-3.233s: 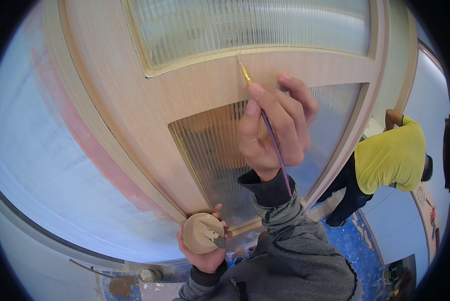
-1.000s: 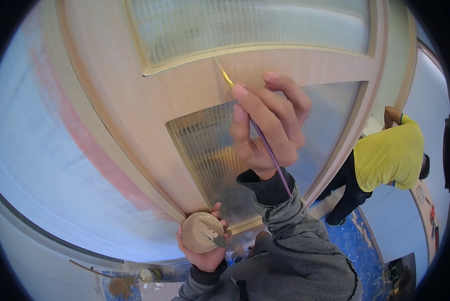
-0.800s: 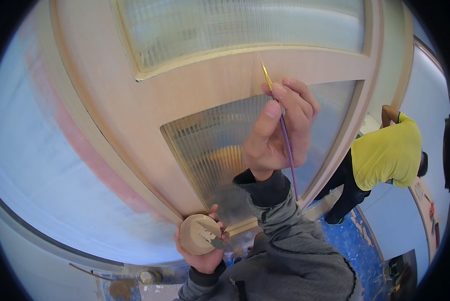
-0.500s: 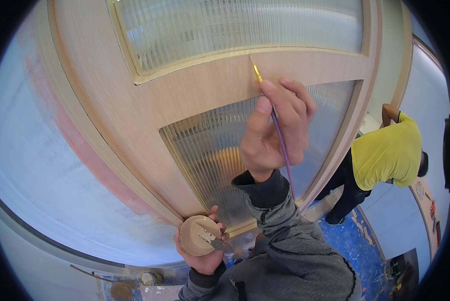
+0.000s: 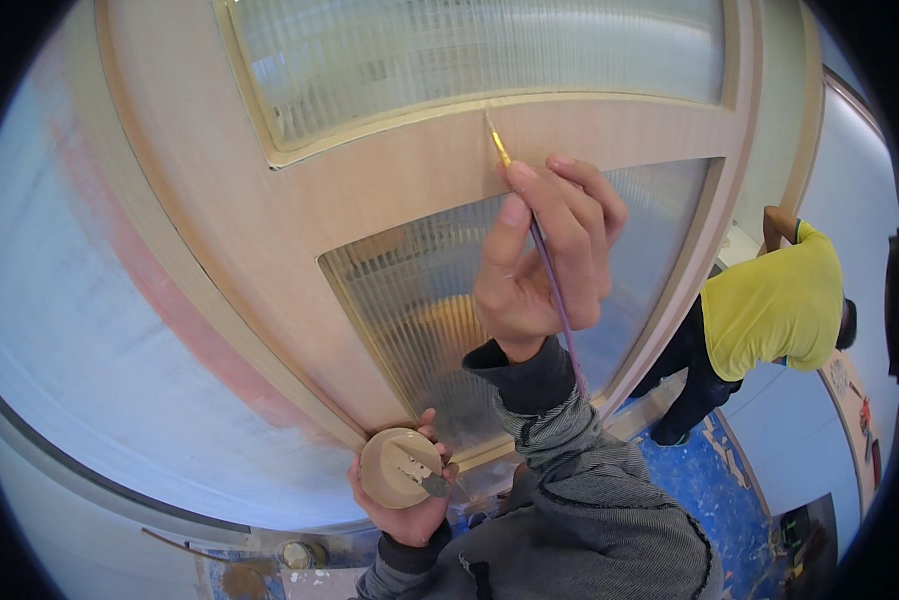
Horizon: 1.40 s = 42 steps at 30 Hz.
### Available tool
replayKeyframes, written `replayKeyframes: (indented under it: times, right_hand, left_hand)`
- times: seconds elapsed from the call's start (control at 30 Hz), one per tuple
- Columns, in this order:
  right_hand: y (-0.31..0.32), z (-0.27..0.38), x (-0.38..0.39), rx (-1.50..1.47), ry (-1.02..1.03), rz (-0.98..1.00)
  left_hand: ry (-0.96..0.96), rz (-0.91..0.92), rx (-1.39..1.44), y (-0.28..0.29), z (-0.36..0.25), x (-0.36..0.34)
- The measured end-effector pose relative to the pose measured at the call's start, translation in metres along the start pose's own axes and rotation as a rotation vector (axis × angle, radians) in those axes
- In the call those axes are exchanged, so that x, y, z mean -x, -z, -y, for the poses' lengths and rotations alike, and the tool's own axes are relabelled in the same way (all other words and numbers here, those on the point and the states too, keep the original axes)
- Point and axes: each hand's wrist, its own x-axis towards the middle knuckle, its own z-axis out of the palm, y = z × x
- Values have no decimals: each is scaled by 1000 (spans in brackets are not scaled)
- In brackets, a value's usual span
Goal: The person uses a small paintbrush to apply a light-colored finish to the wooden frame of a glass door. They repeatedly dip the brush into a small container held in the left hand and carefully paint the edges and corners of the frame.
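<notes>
Head view: at centre, pinching a brush (image 5: 562, 310) near its bristles with the right hand (image 5: 514, 290), probably for control just below the ribbed pane (image 5: 489, 55); lower centre, cupping a bowl (image 5: 377, 475) in the left hand (image 5: 414, 522), fingers curled round, seemingly for steadiness.

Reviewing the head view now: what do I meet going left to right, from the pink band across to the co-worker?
Pink band → bowl in the left hand → right hand with thin paintbrush → co-worker's yellow shirt.

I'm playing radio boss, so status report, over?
Right hand pinching slim purple-handled brush, tip at pale wooden frame. Left hand holding round beige bowl. Nothing visible blocking brush.
</notes>
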Motion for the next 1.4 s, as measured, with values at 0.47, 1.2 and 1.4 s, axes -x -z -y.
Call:
replayKeyframes:
  times: [0.47,1.2,1.4]
  right_hand:
    - [-3,3,-2,-21,21,12]
    - [-11,19,-6,-194,42,59]
    - [-14,18,-5,-163,61,54]
  left_hand:
    - [-15,19,-39,2,0,-1]
    - [-3,23,-30,3,-2,-1]
    - [3,55,-20,7,-3,-1]
